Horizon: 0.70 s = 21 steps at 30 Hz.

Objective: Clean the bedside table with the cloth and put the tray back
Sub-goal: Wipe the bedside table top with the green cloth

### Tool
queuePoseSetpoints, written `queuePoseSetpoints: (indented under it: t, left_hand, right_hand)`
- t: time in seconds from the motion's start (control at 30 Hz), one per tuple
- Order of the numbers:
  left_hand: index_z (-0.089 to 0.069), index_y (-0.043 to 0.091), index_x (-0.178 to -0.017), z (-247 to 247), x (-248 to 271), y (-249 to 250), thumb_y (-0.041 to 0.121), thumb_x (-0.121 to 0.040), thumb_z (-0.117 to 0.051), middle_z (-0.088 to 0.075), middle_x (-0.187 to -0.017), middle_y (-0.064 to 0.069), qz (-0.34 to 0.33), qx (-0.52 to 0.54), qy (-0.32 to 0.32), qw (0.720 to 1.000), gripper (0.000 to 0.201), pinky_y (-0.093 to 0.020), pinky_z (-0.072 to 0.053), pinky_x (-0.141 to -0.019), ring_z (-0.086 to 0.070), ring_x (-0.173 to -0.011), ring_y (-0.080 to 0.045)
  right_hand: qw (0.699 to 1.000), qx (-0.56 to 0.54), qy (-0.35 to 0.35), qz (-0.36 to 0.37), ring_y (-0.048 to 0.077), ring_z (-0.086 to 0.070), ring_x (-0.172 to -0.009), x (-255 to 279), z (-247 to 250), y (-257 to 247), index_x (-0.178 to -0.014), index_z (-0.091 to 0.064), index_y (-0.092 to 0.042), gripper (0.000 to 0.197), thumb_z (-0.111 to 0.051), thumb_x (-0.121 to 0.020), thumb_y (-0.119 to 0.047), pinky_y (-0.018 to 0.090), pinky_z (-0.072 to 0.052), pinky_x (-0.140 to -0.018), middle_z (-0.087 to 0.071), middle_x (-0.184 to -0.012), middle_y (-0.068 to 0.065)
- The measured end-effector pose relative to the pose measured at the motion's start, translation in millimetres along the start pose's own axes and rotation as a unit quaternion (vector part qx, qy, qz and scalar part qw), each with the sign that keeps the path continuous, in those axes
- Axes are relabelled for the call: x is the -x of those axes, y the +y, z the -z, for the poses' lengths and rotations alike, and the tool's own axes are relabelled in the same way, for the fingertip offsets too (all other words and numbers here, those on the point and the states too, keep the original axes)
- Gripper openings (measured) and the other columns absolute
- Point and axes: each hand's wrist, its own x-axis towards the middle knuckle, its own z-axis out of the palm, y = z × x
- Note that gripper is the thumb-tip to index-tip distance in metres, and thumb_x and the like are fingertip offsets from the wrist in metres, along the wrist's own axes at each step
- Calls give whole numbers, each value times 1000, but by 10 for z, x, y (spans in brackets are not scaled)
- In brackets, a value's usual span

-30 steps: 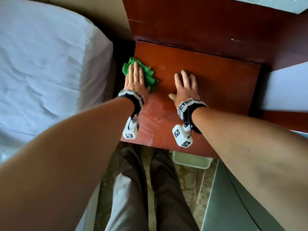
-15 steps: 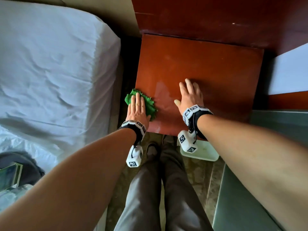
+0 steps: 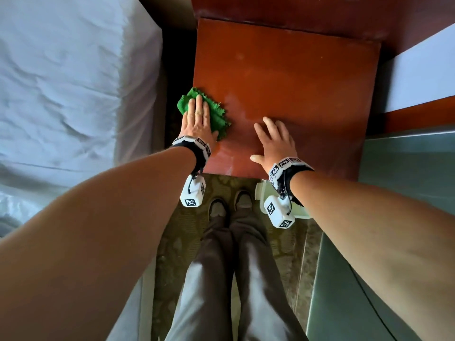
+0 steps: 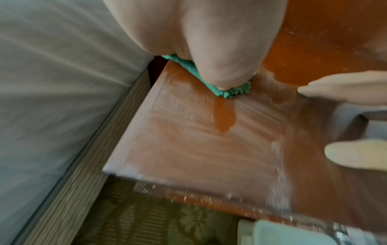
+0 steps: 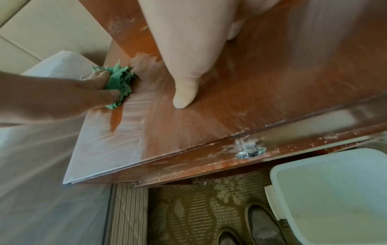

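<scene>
On the left edge of the bedside table [image 3: 290, 77], a little way back from the front, lies the green cloth [image 3: 216, 114]. It is bunched up, and part of it hangs past the side of the table toward the bed [image 3: 69, 77]. The left hand [image 3: 198, 121] lies flat on top of the cloth. Its fingers [image 3: 199, 104] are straight and close together, and they press the cloth down on the wood. In the right wrist view, the thumb [image 5: 114, 94] sits against the near edge of the cloth.

Just in front of the cloth the wood has pale, dull streaks, with one darker shiny stripe through them.

The right hand [image 3: 274, 143] lies flat on the table near the front edge, well apart from the cloth. Its fingers are straight and a little spread, and its thumb [image 3: 256, 158] sticks out to the side. It holds nothing.

The white tray [image 5: 335, 187] sits on the patterned carpet [image 3: 187, 230] below the front of the table, under the right wrist. The person's two shoes [image 3: 229, 205] stand on the carpet next to it.
</scene>
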Motion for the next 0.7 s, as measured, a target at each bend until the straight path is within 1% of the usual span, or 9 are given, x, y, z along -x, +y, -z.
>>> queuePoseSetpoints:
  t: [0.1,0.2,0.33,0.47,0.6,0.7]
  left_hand:
    - [9,2,-153,-180,281,-47,46,-99,-34,15,-160,-16,-6,-1,7,1000,82,-44,-5,-122,11,-149,-32]
    - [10,1,-152,-361,567,-18,47,-99,-32,15,-160,-16,9,7,3,1000,82,-44,-4,-122,12,-148,-33]
    - [10,3,-152,-532,861,67,45,-99,-33,17,-160,-15,43,54,-5,998,80,-44,0,-122,15,-148,-32]
    - [8,3,-153,-619,953,158,42,-99,-34,17,-160,-15,70,83,9,994,79,-44,2,-122,15,-148,-32]
    - [9,3,-153,-665,997,232,42,-100,-33,17,-160,-15,86,97,10,991,78,-45,1,-122,16,-148,-32]
    - [9,2,-153,-690,1049,385,42,-99,-34,18,-160,-15,105,116,13,988,80,-45,3,-122,16,-148,-32]
  right_hand:
    - [999,-10,28,11,28,-4,-147,8,-30,7,-151,-21,-31,83,-70,-84,-39,49,-24,-115,-3,-160,-8]
    - [1000,-12,23,13,29,-2,-147,-17,-55,27,-151,-19,-30,84,-69,-85,-39,46,-21,-117,-1,-161,-8]
    - [999,3,33,22,31,-3,-147,-37,-94,45,-152,-18,-29,82,-67,-86,-39,45,-17,-118,-1,-161,-6]
    - [999,14,35,35,32,-2,-147,-54,-138,67,-153,-14,-28,82,-63,-89,-41,45,-15,-119,1,-162,-4]
    - [998,14,50,43,33,-4,-147,-61,-166,94,-153,-16,-27,82,-65,-87,-42,46,-16,-118,-1,-162,-2]
    - [997,5,63,52,33,-4,-147,-48,-175,94,-152,-19,-26,81,-65,-87,-41,46,-17,-118,-3,-161,-1]
